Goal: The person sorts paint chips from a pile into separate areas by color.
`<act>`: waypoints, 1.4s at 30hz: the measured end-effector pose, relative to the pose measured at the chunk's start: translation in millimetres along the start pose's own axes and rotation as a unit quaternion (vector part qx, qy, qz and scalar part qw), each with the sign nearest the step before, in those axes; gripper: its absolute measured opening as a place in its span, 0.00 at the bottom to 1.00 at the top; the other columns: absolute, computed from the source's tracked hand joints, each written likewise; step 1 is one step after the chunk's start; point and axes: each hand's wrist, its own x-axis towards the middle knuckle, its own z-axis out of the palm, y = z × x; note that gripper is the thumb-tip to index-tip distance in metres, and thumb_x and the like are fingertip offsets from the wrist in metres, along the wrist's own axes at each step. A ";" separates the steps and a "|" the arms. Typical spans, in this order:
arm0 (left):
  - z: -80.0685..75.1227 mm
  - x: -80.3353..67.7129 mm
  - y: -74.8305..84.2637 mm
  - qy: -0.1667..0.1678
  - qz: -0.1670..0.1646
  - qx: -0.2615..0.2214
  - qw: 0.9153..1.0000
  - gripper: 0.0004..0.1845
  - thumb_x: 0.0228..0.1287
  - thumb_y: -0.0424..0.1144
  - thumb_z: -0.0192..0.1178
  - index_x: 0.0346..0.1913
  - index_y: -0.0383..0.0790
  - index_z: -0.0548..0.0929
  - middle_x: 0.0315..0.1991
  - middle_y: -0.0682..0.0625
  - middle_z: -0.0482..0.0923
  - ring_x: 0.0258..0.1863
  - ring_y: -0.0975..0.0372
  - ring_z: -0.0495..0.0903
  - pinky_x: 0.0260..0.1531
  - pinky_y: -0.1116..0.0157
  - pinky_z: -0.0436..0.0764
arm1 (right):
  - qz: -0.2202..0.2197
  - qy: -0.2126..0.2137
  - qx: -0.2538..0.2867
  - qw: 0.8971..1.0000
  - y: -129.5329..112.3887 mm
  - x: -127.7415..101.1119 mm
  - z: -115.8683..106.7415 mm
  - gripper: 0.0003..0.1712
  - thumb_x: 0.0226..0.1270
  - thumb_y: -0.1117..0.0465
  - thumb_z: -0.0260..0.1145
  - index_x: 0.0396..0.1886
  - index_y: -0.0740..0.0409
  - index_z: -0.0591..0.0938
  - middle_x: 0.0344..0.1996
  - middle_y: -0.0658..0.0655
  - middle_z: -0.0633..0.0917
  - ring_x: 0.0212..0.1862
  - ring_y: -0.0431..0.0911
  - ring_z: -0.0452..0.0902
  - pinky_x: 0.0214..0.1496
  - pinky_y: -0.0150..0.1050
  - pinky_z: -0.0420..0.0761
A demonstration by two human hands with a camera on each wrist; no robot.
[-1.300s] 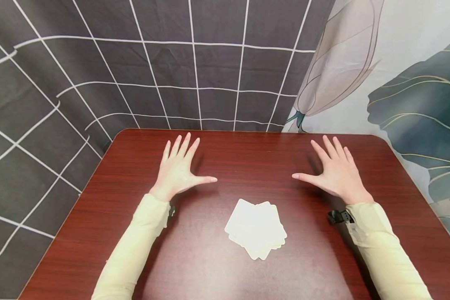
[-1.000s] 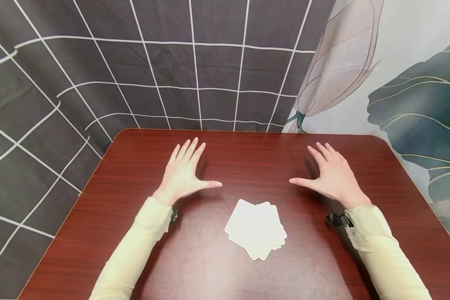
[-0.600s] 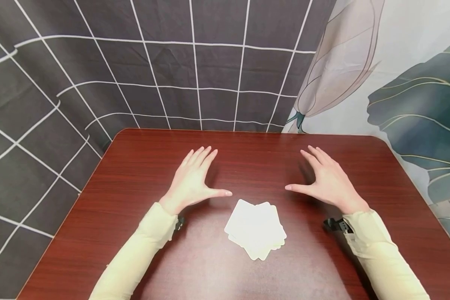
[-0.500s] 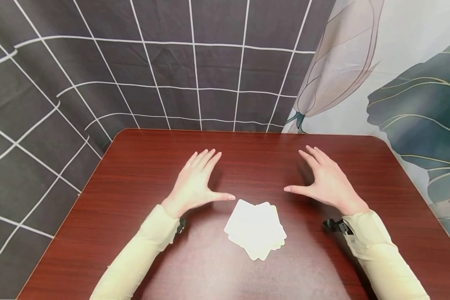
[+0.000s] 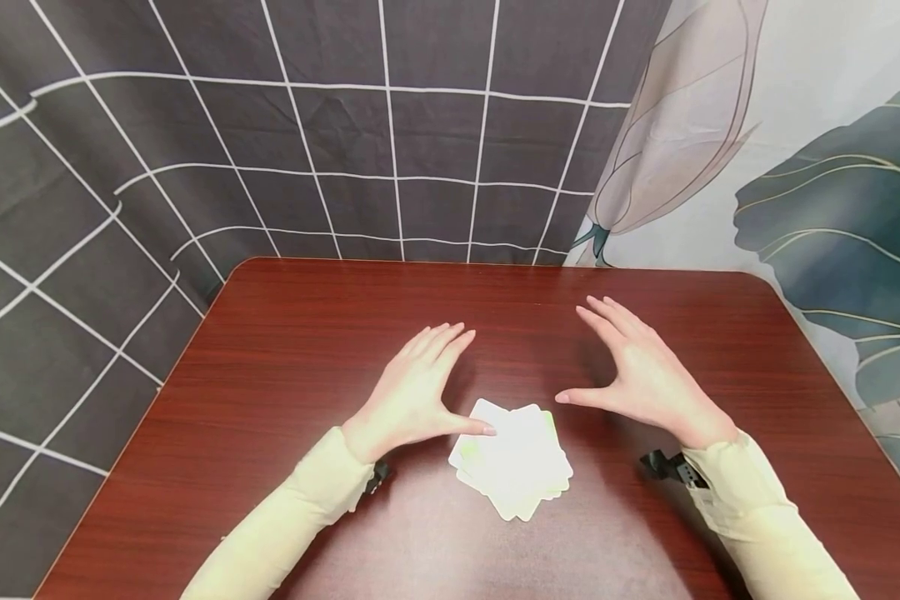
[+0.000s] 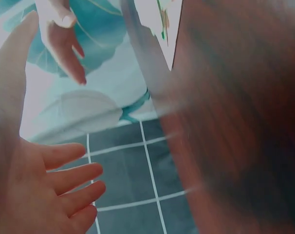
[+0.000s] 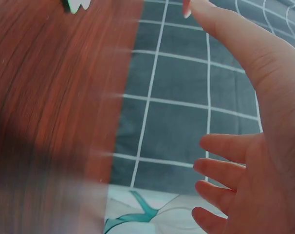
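1. While both hands hang flat and wide over the red-brown counter point(image 5: 285, 350), the whole job sits in the middle of it: a loose, fanned pile of white cards point(image 5: 512, 462), near the front edge and between the two arms.
2. The left hand point(image 5: 412, 396) has its fingers straight and its thumb tip over the pile's upper left corner; I cannot tell if it touches. It holds nothing.
3. The right hand point(image 5: 641, 379) is spread too, empty, thumb pointing in, just beyond the pile's upper right corner and apart from it.
4. My read: this is the closing-in on the cards, and doing it well means bringing both palms in evenly from either side, so the fan squares up rather than skids.
5. Light pressure, I'd judge; slick cards on a polished top slide easily.
6. Smallest point: thumbs low at the card edges, fingers together.
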 end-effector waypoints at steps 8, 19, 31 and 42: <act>6.8 -5.4 17.7 -0.042 0.005 -0.033 0.999 0.65 0.39 0.80 0.68 0.76 0.39 0.66 0.75 0.44 0.64 0.74 0.52 0.61 0.74 0.58 0.55 | -0.028 -0.023 0.007 0.999 -15.1 -3.9 0.9 0.70 0.37 0.28 0.81 0.77 0.58 0.67 0.76 0.59 0.64 0.77 0.58 0.54 0.71 0.60 0.61; 17.7 -13.4 36.7 -0.068 0.034 -0.059 0.995 0.64 0.36 0.76 0.74 0.73 0.36 0.69 0.70 0.45 0.69 0.71 0.55 0.66 0.70 0.60 0.64 | -0.062 -0.089 0.038 0.993 -29.0 -15.9 19.1 0.71 0.31 0.36 0.87 0.76 0.61 0.68 0.76 0.56 0.64 0.76 0.56 0.55 0.69 0.60 0.64; 29.0 -22.2 46.5 -0.098 0.044 -0.081 0.991 0.60 0.33 0.68 0.80 0.68 0.35 0.73 0.60 0.49 0.75 0.60 0.58 0.73 0.60 0.64 0.74 | -0.057 -0.172 0.090 0.979 -41.4 -31.2 40.3 0.65 0.26 0.45 0.90 0.71 0.61 0.74 0.72 0.55 0.70 0.71 0.50 0.65 0.66 0.49 0.73; 32.6 -24.3 45.2 -0.113 0.060 -0.076 0.989 0.52 0.36 0.59 0.83 0.66 0.38 0.76 0.56 0.51 0.77 0.54 0.59 0.75 0.55 0.67 0.76 | -0.079 -0.175 0.101 0.976 -41.2 -32.8 48.2 0.56 0.24 0.50 0.89 0.62 0.58 0.80 0.56 0.50 0.74 0.59 0.45 0.67 0.57 0.43 0.78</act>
